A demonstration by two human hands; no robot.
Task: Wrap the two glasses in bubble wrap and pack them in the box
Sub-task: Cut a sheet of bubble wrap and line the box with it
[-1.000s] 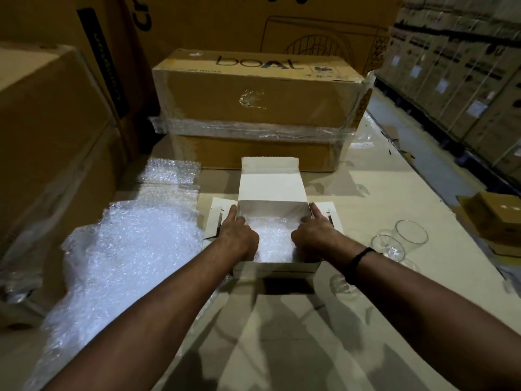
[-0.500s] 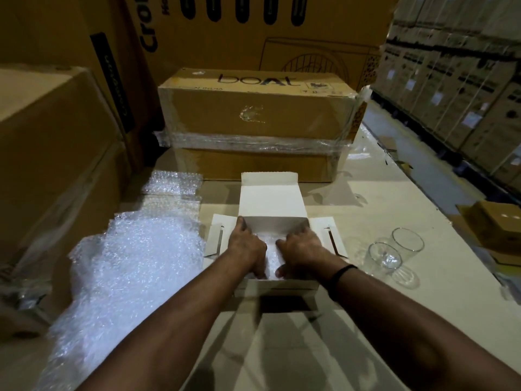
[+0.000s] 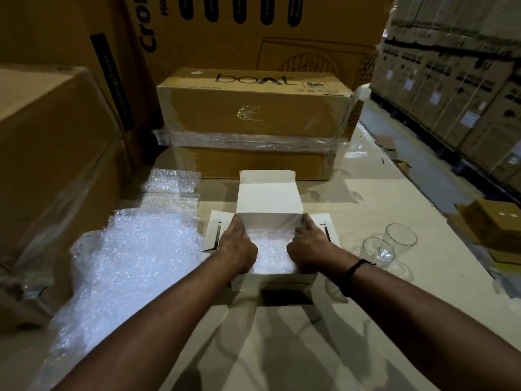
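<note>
While our left hand [image 3: 238,246] and right hand [image 3: 310,249] press wrap [image 3: 272,255] into box [image 3: 267,198] (pinching? we cannot tell), 2 glasses [image 3: 377,249] stand rightward, nearest the right hand.

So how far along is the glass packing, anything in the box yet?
Done: the white box stands open with a bubble wrap lining in it. In hand: left hand and right hand are inside the box on that lining, fingers mostly hidden. Left: the near glass and far glass stand bare right of the box; the big bubble wrap sheet lies left of it.
</note>
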